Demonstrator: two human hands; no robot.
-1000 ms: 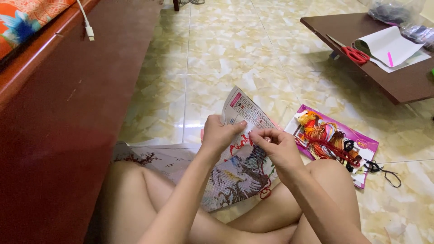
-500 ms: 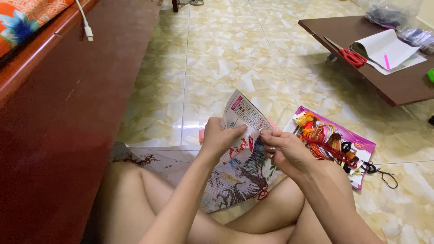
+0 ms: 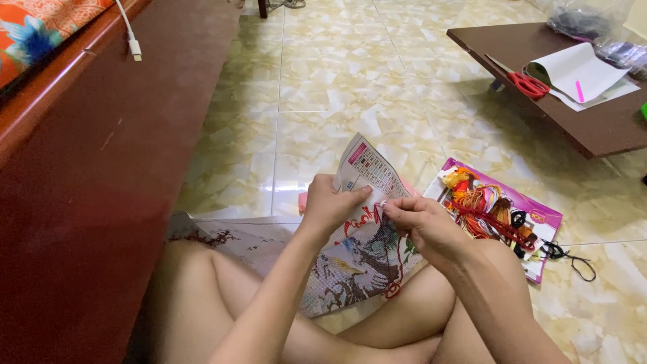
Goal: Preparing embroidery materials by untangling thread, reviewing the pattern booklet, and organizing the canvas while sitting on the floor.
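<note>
Two hands on one canvas (image 3: 357, 259) lying across the lap. Left hand (image 3: 330, 205) grips its folded top edge; right hand (image 3: 421, 222) pinches something small at the fabric, too small to tell what, one red thread (image 3: 397, 269) hanging below. Just right, one pink packet (image 3: 539, 219) of thread skeins on the floor (image 3: 323, 87). One tabletop (image 3: 593, 128) well apart carries one red scissors (image 3: 529, 85), white paper (image 3: 579, 67).

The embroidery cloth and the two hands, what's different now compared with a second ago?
Hardly anything. The right hand has shifted slightly left, closer to the left hand. The left hand keeps its grip on the embroidery cloth. The thread packet and red scissors lie as before.
</note>
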